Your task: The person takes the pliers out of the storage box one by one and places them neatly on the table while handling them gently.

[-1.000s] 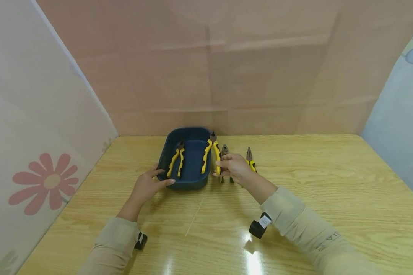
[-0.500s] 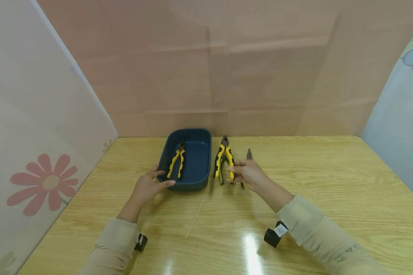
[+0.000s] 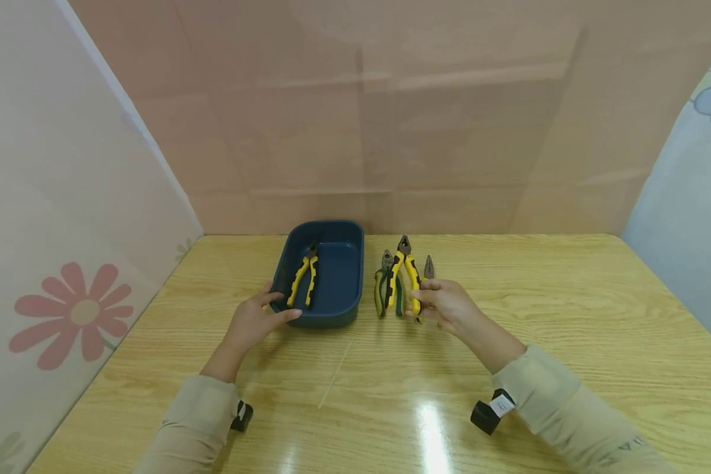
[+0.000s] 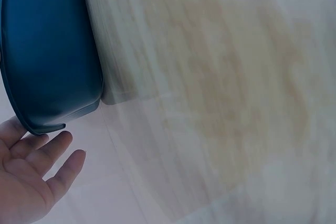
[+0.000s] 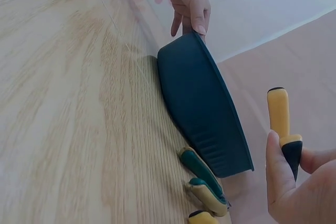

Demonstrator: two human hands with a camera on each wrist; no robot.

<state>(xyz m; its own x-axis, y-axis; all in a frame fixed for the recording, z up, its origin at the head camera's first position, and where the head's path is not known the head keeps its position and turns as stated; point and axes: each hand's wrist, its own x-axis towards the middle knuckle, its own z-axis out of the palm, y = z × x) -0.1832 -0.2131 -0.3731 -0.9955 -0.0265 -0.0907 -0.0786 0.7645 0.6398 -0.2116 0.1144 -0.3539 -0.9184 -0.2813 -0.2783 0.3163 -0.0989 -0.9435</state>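
Note:
In the head view my left hand [image 3: 253, 322] holds the near-left corner of a dark blue plastic basin [image 3: 348, 316], thumb over the rim and fingers along the outer side. Inside the basin lie pliers [image 3: 297, 283] with yellow and black handles. My right hand [image 3: 450, 308] pinches one handle of a second pair of yellow-and-black pliers [image 3: 415, 273], raised with the jaws pointing away. The right wrist view shows these handles [image 5: 279, 111] between thumb and fingers. Under and beside them are green-handled pliers [image 3: 380, 289] and long-nose pliers [image 3: 429, 265], the latter partly hidden by my hand.
The basin stands on a wood-grain table [image 3: 355, 421] near its back edge, close to a brown paper backdrop [image 3: 462, 131]. A flower-patterned white panel [image 3: 124, 197] borders the left side. Another light panel [image 3: 693, 171] borders the right.
My right hand has carried the held pliers rightward, from the basin's right rim to over the gap between the green-handled and long-nose pliers. The left hand and basin have stayed put.

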